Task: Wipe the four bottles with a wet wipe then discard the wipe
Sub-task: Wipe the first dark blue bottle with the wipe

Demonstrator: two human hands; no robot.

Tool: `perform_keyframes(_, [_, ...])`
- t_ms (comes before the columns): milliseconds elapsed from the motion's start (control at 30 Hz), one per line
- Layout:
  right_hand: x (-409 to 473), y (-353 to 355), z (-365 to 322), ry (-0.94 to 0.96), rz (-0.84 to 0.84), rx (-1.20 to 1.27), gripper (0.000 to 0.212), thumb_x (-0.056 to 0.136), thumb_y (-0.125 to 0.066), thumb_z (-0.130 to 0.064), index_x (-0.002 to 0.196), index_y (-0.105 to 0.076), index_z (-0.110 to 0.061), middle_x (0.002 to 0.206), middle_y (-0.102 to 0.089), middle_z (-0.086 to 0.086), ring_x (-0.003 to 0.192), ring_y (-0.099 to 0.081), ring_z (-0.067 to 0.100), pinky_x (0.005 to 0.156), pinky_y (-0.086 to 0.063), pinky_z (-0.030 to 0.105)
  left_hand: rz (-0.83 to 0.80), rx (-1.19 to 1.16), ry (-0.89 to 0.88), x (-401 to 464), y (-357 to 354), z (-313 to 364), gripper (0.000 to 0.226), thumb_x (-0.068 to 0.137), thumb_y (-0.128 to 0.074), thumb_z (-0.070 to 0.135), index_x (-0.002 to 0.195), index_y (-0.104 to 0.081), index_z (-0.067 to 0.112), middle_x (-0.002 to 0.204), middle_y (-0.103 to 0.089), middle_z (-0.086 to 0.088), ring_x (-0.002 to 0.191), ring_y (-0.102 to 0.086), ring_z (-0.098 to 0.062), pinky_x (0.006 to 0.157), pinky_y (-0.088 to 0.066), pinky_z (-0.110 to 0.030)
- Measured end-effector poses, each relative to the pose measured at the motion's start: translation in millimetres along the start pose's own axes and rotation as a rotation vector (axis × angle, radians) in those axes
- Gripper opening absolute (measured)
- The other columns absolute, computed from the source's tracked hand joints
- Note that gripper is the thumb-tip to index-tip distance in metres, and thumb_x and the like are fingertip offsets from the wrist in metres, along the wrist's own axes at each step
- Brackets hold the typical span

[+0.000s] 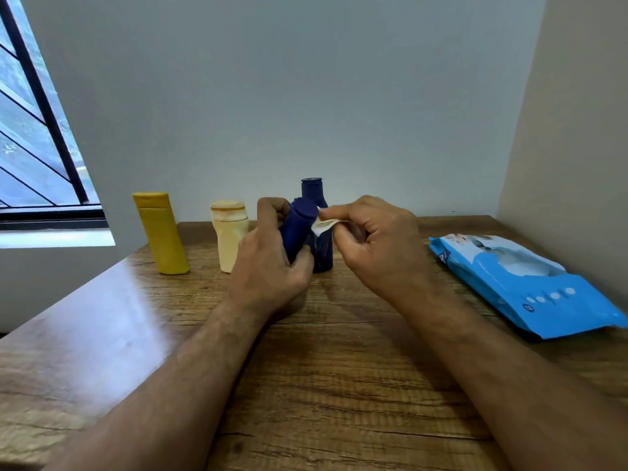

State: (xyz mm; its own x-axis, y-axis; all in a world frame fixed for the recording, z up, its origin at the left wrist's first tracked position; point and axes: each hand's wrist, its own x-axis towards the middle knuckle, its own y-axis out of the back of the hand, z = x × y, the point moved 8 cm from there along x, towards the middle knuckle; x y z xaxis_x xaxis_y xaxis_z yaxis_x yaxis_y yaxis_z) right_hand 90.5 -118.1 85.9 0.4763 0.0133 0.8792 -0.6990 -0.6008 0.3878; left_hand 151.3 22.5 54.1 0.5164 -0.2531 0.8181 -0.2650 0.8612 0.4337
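I see my left hand (272, 263) gripping a navy bottle (298, 229), my right hand (370, 239) pinching the wipe (322, 226); blue pack (520, 283) lettering blurred, perhaps unreadable; wooden table (306, 368), pale walls

Blue bottle (296, 229) tilted – wipe (322, 226) touching, three bottles upright

held blue bottle (296, 229) base hidden by left hand (268, 266), wipe (323, 226) mostly inside right hand (370, 243)

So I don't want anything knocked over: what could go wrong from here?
The left hand holds the small blue bottle right in front of the standing blue bottle; a rub could topple it. The wipe is only pinched by the right hand and might slip.
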Motion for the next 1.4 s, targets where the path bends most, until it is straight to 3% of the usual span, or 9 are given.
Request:
perform_keyframes(267, [-1, 13, -15, 0.081, 0.141, 0.058, 0.025, 0.086, -0.067, -0.002, 0.107, -0.076, -0.013, 0.086, -0.060, -0.010, 0.071, -0.050, -0.012, 0.069, -0.036, 0.002, -0.020, 0.087, -0.005, -1, -5, 0, 0.047, 0.078, -0.061, 0.022, 0.117, -0.033, 0.021, 0.084, -0.052, 0.008, 0.062, -0.055, -0.009, 0.054, -0.047, -0.027])
perform_keyframes(367, [-1, 19, -12, 0.069, 0.213, 0.075, 0.023, 0.086, -0.069, -0.004, 0.107, -0.075, -0.011, 0.092, -0.070, -0.002, 0.079, -0.058, -0.004, 0.072, -0.041, 0.005, 0.001, 0.088, 0.043, 0, -3, -5, 0.048, 0.078, -0.060, 0.024, 0.115, -0.030, 0.025, 0.084, -0.050, 0.014, 0.065, -0.054, -0.009, 0.058, -0.046, -0.027])
perform_keyframes(533, [-2, 6, -15, 0.113, 0.120, -0.043, 0.013, 0.083, -0.071, -0.012, 0.095, -0.075, -0.011, 0.086, -0.069, 0.000, 0.077, -0.052, -0.001, 0.071, -0.038, 0.002, -0.041, -0.065, 0.036, 0, -11, -4, 0.044, 0.080, -0.056, 0.025, 0.116, -0.031, 0.020, 0.098, -0.054, 0.000, 0.086, -0.059, -0.021, 0.072, -0.053, -0.048])
perform_keyframes(767, [-2, -2, 8, -0.016, -0.005, -0.129, 0.008, 0.083, -0.071, -0.014, 0.090, -0.074, -0.014, 0.085, -0.065, -0.004, 0.073, -0.056, 0.004, 0.063, -0.042, 0.007, -0.112, -0.151, 0.052, -3, -18, 4, 0.054, 0.088, -0.065, 0.038, 0.125, -0.030, 0.020, 0.112, -0.051, 0.010, 0.097, -0.060, -0.007, 0.082, -0.057, -0.029])
perform_keyframes(900, [-3, 7, 11, -0.166, 0.083, 0.118, 0.014, 0.088, -0.070, -0.015, 0.100, -0.075, -0.017, 0.088, -0.070, -0.012, 0.081, -0.065, 0.002, 0.068, -0.052, 0.011, -0.084, -0.188, 0.097, -3, -20, 3, 0.057, 0.088, -0.065, 0.045, 0.126, -0.030, 0.023, 0.116, -0.054, 0.013, 0.105, -0.062, -0.004, 0.091, -0.057, -0.034])
perform_keyframes(1033, [-9, -10, 38, -0.653, 0.091, 0.715, 0.010, 0.094, -0.063, -0.019, 0.098, -0.072, -0.024, 0.094, -0.075, -0.001, 0.088, -0.072, 0.012, 0.074, -0.061, 0.031, 0.015, -0.171, 0.121, 0, -12, -4, 0.059, 0.083, -0.065, 0.056, 0.121, -0.028, 0.031, 0.114, -0.057, 0.006, 0.103, -0.064, -0.012, 0.085, -0.059, -0.041])
perform_keyframes(1133, [-17, -20, 52, -0.868, 0.108, 0.870, 0.012, 0.096, -0.061, -0.017, 0.090, -0.068, -0.024, 0.097, -0.074, 0.005, 0.091, -0.073, 0.022, 0.075, -0.061, 0.039, 0.031, -0.171, 0.152, 1, -9, -8, 0.064, 0.079, -0.065, 0.062, 0.123, -0.027, 0.034, 0.120, -0.056, 0.001, 0.107, -0.064, -0.018, 0.085, -0.060, -0.040])
perform_keyframes(1333, [-20, -34, 54, -0.931, 0.007, 0.954, 0.017, 0.097, -0.056, -0.014, 0.102, -0.071, -0.008, 0.097, -0.075, 0.011, 0.089, -0.073, 0.023, 0.076, -0.059, 0.035, -0.071, -0.134, 0.126, -2, -18, -3, 0.070, 0.079, -0.072, 0.056, 0.126, -0.024, 0.035, 0.128, -0.044, 0.009, 0.114, -0.056, -0.010, 0.093, -0.052, -0.018])
perform_keyframes(1400, [-17, -34, 51, -0.883, -0.041, 0.942, 0.019, 0.098, -0.055, -0.013, 0.105, -0.072, -0.007, 0.099, -0.075, 0.012, 0.094, -0.072, 0.027, 0.083, -0.058, 0.039, -0.060, -0.127, 0.127, -1, -17, -5, 0.072, 0.078, -0.076, 0.051, 0.125, -0.023, 0.037, 0.128, -0.045, 0.007, 0.114, -0.056, -0.011, 0.095, -0.053, -0.022])
